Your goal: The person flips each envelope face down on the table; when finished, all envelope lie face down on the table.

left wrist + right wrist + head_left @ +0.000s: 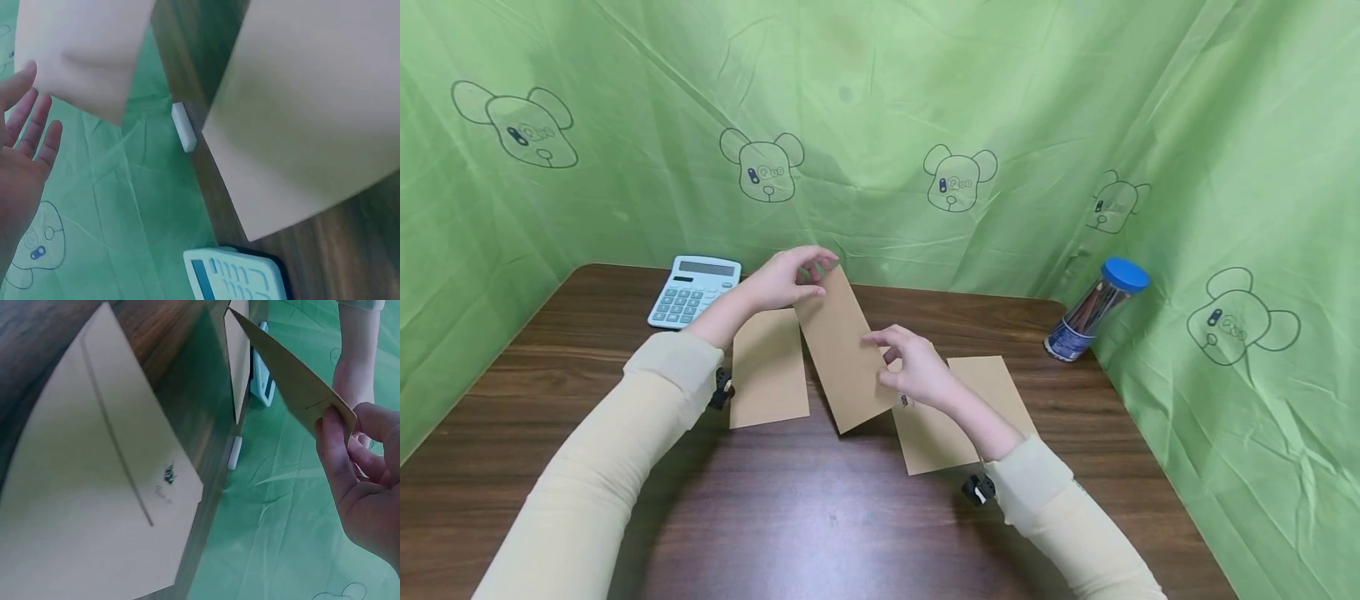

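Observation:
My right hand (pixel 917 367) pinches the near right edge of a brown kraft-paper sheet (pixel 842 354), tilted up off the table. The right wrist view shows this sheet (pixel 294 381) between thumb and fingers. At its far end is my left hand (pixel 786 279). In the left wrist view the left fingers (pixel 42 134) are loosely extended, the thumb close to the sheet; whether it touches cannot be told. Another kraft sheet (pixel 767 371) lies flat on the left. More kraft paper (pixel 928 437) lies under my right forearm, bearing a small dark mark (pixel 169 474).
A light-blue calculator (pixel 688 296) stands behind my left forearm. At the back right is a clear tube of pencils (pixel 1086 317) with a blue lid. A small white block (pixel 184 127) lies near the table's far edge. Green cloth (pixel 865 100) hangs around the dark wooden table (pixel 820 517).

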A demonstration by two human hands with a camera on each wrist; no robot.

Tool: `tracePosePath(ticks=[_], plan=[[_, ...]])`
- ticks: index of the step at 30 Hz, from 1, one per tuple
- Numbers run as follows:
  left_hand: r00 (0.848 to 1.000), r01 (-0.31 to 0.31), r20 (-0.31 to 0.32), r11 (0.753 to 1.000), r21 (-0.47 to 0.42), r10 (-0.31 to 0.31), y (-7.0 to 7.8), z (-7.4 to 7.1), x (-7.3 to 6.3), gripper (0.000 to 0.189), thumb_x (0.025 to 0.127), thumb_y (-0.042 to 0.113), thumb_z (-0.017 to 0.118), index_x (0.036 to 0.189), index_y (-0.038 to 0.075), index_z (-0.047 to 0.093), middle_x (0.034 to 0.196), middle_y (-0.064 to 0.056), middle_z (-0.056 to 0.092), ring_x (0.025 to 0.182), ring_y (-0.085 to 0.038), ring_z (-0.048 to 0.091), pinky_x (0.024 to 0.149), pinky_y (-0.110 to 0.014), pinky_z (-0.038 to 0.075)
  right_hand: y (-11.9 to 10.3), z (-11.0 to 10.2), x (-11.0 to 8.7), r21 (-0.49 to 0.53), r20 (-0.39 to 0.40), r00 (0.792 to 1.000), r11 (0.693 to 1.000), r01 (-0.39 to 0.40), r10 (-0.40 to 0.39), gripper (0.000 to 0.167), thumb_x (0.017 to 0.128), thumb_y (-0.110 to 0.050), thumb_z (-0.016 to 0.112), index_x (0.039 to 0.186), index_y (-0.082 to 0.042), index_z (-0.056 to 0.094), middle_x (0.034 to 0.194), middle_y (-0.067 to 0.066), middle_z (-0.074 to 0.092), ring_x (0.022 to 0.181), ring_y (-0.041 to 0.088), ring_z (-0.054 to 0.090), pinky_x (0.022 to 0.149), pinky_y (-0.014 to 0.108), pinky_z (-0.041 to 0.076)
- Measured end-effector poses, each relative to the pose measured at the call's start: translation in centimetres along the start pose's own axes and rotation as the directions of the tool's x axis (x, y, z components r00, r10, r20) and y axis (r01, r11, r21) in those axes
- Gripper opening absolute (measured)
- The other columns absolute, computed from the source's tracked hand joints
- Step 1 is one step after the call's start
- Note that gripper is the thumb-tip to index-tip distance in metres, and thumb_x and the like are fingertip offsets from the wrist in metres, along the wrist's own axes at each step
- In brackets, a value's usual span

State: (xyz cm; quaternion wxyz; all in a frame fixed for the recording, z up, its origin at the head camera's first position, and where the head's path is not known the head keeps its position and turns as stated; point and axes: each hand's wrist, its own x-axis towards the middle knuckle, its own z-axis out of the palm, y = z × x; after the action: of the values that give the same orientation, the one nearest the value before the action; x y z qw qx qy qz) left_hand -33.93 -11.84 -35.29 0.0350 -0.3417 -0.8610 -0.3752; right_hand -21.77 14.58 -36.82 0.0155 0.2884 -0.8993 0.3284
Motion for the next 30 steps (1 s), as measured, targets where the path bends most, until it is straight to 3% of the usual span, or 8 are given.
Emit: tracePosePath(ticks=[3, 7, 12, 14, 17, 18, 21, 30], plan=[[0.999, 0.040, 0.031, 0.999, 0.002, -0.040, -0.7, 0.2, -0.4, 0.057, 0.081, 0.013, 0.074, 0.131, 0.008, 0.049, 0.121, -0.011, 0.058, 0.104, -0.026, 0.057, 0.087, -0.044, 0.049, 0.5, 0.1, -0.4, 0.037, -0.012, 1.000, 0.999, -0.004, 0.004, 0.053, 0.072, 0.004, 0.063, 0.123, -0.011, 0.061, 0.115, 0.000, 0.061, 0.081, 0.010, 0.063, 0.069, 0.028, 0.048], [0.989, 0.090, 0.117, 0.995, 0.030, -0.093, -1.9, 0.7, -1.2, 0.062, 0.080, 0.018, 0.075, 0.133, 0.006, 0.045, 0.119, -0.016, 0.059, 0.109, -0.031, 0.056, 0.094, -0.046, 0.045, 1.0, 0.3, -0.9, 0.065, -0.021, 1.000, 0.998, 0.006, -0.005, 0.052, 0.073, 0.003, 0.064, 0.124, -0.010, 0.060, 0.116, 0.001, 0.060, 0.080, 0.009, 0.064, 0.084, 0.040, 0.046], [0.987, 0.082, 0.130, 0.994, 0.067, -0.090, -3.0, 1.4, -2.0, 0.054, 0.079, 0.020, 0.077, 0.124, 0.006, 0.050, 0.099, -0.011, 0.066, 0.095, -0.027, 0.061, 0.092, -0.044, 0.045, 1.8, 0.7, -1.1, 0.103, -0.034, 0.999, 0.995, -0.017, 0.021, 0.051, 0.074, 0.002, 0.065, 0.123, -0.011, 0.060, 0.115, 0.000, 0.061, 0.081, 0.009, 0.065, 0.104, 0.055, 0.027], [0.990, 0.079, 0.109, 0.995, 0.059, -0.086, -3.3, 1.7, -2.2, 0.050, 0.079, 0.017, 0.076, 0.121, 0.006, 0.052, 0.094, -0.009, 0.066, 0.088, -0.024, 0.062, 0.089, -0.043, 0.046, 2.1, 0.9, -1.1, 0.144, -0.025, 0.999, 0.989, -0.036, 0.040, 0.051, 0.075, 0.003, 0.066, 0.124, -0.010, 0.060, 0.117, 0.002, 0.061, 0.082, 0.012, 0.065, 0.101, 0.049, 0.035], [0.992, 0.094, 0.086, 0.995, 0.037, -0.097, -3.4, 2.2, -2.3, 0.047, 0.079, 0.013, 0.075, 0.120, 0.007, 0.052, 0.094, -0.010, 0.064, 0.084, -0.022, 0.062, 0.086, -0.041, 0.047, 2.7, 1.3, -1.1, 0.204, 0.010, 0.998, 0.977, -0.066, 0.066, 0.052, 0.075, 0.005, 0.066, 0.125, -0.008, 0.059, 0.118, 0.006, 0.059, 0.084, 0.017, 0.064, 0.072, 0.032, 0.052], [0.991, 0.101, 0.085, 0.995, 0.029, -0.103, -3.4, 2.3, -2.3, 0.047, 0.080, 0.011, 0.075, 0.120, 0.007, 0.051, 0.095, -0.010, 0.063, 0.083, -0.022, 0.061, 0.085, -0.041, 0.047, 2.9, 1.4, -1.1, 0.222, 0.028, 0.997, 0.972, -0.076, 0.071, 0.053, 0.076, 0.006, 0.066, 0.126, -0.007, 0.058, 0.119, 0.007, 0.059, 0.085, 0.018, 0.064, 0.060, 0.029, 0.052], [0.991, 0.103, 0.084, 0.994, 0.031, -0.105, -3.6, 2.7, -2.3, 0.046, 0.080, 0.009, 0.074, 0.119, 0.008, 0.050, 0.097, -0.010, 0.061, 0.083, -0.021, 0.060, 0.081, -0.039, 0.046, 3.4, 1.8, -1.2, 0.231, 0.080, 0.993, 0.968, -0.099, 0.082, 0.054, 0.076, 0.004, 0.069, 0.127, -0.009, 0.057, 0.121, 0.007, 0.057, 0.087, 0.017, 0.062, 0.050, 0.024, 0.048], [0.993, 0.008, 0.117, 0.990, 0.140, -0.024, -4.6, 4.3, -2.6, 0.033, 0.081, 0.007, 0.072, 0.109, 0.004, 0.054, 0.100, -0.011, 0.060, 0.092, -0.026, 0.058, 0.087, -0.045, 0.044, 4.5, 2.9, -1.0, 0.059, 0.185, 0.981, 0.995, -0.076, 0.064, 0.066, 0.071, -0.007, 0.079, 0.132, -0.007, 0.052, 0.112, 0.007, 0.057, 0.090, 0.019, 0.055, 0.076, 0.030, 0.049]])
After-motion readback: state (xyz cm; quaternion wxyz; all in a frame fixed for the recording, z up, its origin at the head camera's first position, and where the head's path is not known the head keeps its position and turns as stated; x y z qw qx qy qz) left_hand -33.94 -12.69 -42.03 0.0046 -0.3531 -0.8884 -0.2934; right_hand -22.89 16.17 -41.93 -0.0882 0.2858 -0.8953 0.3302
